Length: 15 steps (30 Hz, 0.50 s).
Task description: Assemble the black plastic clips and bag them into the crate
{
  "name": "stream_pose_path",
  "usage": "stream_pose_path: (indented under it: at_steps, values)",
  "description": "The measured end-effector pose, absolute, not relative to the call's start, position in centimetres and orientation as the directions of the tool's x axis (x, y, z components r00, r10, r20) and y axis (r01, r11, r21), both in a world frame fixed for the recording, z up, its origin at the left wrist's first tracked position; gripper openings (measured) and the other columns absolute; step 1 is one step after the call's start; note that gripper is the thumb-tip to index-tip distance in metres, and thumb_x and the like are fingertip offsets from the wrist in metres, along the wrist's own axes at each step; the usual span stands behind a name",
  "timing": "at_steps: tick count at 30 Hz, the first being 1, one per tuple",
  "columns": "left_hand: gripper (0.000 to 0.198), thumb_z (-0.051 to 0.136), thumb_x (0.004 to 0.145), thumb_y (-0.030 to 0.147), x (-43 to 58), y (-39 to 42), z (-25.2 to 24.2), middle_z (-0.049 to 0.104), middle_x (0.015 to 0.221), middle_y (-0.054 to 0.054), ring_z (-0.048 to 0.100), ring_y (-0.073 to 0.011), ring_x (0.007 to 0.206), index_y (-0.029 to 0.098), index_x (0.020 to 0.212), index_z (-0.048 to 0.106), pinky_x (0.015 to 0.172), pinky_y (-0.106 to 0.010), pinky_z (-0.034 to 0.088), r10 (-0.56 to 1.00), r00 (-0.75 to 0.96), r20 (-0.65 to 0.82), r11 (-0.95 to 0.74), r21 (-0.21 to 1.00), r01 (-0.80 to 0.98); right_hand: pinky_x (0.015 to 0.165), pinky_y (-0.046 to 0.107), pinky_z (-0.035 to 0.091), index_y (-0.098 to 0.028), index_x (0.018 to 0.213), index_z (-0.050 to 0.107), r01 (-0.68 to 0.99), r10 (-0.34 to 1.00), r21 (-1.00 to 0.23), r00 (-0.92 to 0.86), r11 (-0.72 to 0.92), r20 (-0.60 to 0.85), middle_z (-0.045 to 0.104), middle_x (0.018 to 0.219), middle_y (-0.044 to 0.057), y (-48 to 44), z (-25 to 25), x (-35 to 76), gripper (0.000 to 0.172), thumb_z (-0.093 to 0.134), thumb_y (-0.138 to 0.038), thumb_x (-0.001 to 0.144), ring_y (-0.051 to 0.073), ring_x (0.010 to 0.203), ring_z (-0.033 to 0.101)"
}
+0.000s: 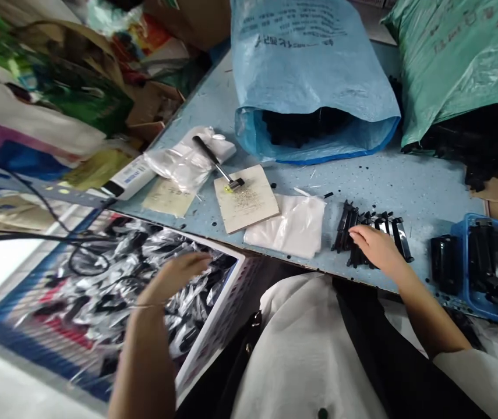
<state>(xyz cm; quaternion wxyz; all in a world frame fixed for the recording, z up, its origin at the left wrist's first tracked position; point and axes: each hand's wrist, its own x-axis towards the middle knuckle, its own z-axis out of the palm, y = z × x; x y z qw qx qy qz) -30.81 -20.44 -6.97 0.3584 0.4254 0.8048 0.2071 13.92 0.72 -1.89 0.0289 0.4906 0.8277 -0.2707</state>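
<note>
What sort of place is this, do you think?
Probably a small assembly or packing workshop: black parts lie on the bench by the right hand, a hammer rests with its head on a board, and a crate holds many plastic-wrapped pieces.

I see the left hand point(183, 269) turned inward, fingers point(197, 262) extended; the right hand point(374, 247) points inward too, forearm point(427, 311) slanting.
</note>
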Motion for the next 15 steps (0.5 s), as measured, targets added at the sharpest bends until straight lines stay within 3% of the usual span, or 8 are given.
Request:
stream_pose_path:
  at_steps: [1,3,5,7,9,12,15]
  values:
    - [0.042,0.062,0.080,0.057,-27.2,-18.2,-6.8,0.078,0.086,-0.006,0.074,-0.0233,0.075,0.020,0.096,0.075,0.072,-0.034,0.061,0.871,-0.288,-0.398,0.491,0.707,0.509,0.079,0.036,0.051,-0.018,0.105,0.071,0.880,0.811,-0.259,-0.469,0.398,-0.348,0.076,0.096,0.013,0.9,-1.6,13.7,0.036,0.043,-0.040,0.105,0.028,0.091,0.073]
    - [0.032,0.057,0.091,0.046,-20.0,-13.5,-6.6,0.077,0.095,-0.007,0.073,-0.0213,0.084,0.021,0.099,0.075,0.079,-0.033,0.061,0.963,-0.190,-0.192,0.266,0.805,0.531,0.073,0.037,0.050,-0.013,0.101,0.070,0.901,0.822,-0.011,-0.400,0.433,-0.406,0.076,0.088,0.017,0.8,-1.5,12.5,0.044,0.043,-0.048,0.105,0.033,0.086,0.074]
    - [0.024,0.056,0.095,0.034,-14.0,-9.1,-7.0,0.074,0.099,-0.010,0.070,-0.0228,0.098,0.019,0.093,0.074,0.091,-0.036,0.058,0.989,-0.141,0.049,0.053,0.772,0.634,0.070,0.038,0.050,-0.008,0.105,0.068,0.893,0.830,0.086,-0.371,0.441,-0.416,0.076,0.088,0.021,0.5,-1.7,11.3,0.050,0.046,-0.053,0.103,0.036,0.087,0.075]
    - [0.017,0.070,0.088,0.032,-10.1,-5.8,-8.1,0.069,0.103,-0.014,0.068,-0.0262,0.101,0.015,0.085,0.072,0.091,-0.038,0.057,0.977,-0.168,0.134,0.039,0.658,0.752,0.071,0.037,0.050,-0.007,0.109,0.067,0.907,0.841,0.089,-0.340,0.411,-0.421,0.076,0.091,0.023,0.6,-2.1,10.5,0.049,0.048,-0.052,0.102,0.037,0.091,0.075]
    - [0.013,0.073,0.086,0.025,-8.6,-3.9,-9.3,0.067,0.102,-0.016,0.067,-0.0277,0.100,0.014,0.080,0.069,0.088,-0.040,0.057,0.981,-0.167,0.102,0.077,0.583,0.809,0.072,0.036,0.050,-0.009,0.109,0.066,0.932,0.838,0.051,-0.298,0.359,-0.457,0.076,0.094,0.022,0.9,-2.4,10.6,0.044,0.050,-0.049,0.101,0.036,0.093,0.075]
    - [0.017,0.061,0.089,0.013,-9.7,-3.1,-10.6,0.069,0.095,-0.011,0.068,-0.0232,0.092,0.016,0.073,0.067,0.087,-0.036,0.056,0.996,-0.090,0.006,0.065,0.636,0.769,0.075,0.035,0.050,-0.013,0.106,0.067,0.953,0.813,-0.030,-0.274,0.303,-0.514,0.076,0.099,0.019,1.7,-2.6,11.1,0.039,0.054,-0.050,0.099,0.033,0.097,0.074]
    - [0.017,0.064,0.084,0.014,-11.8,-3.4,-10.9,0.071,0.089,-0.005,0.068,-0.0183,0.087,0.019,0.068,0.065,0.084,-0.031,0.055,0.998,-0.066,-0.012,0.052,0.761,0.646,0.076,0.035,0.049,-0.014,0.100,0.067,0.953,0.811,-0.059,-0.284,0.297,-0.511,0.075,0.100,0.020,2.3,-2.6,11.3,0.037,0.057,-0.049,0.097,0.034,0.100,0.073]
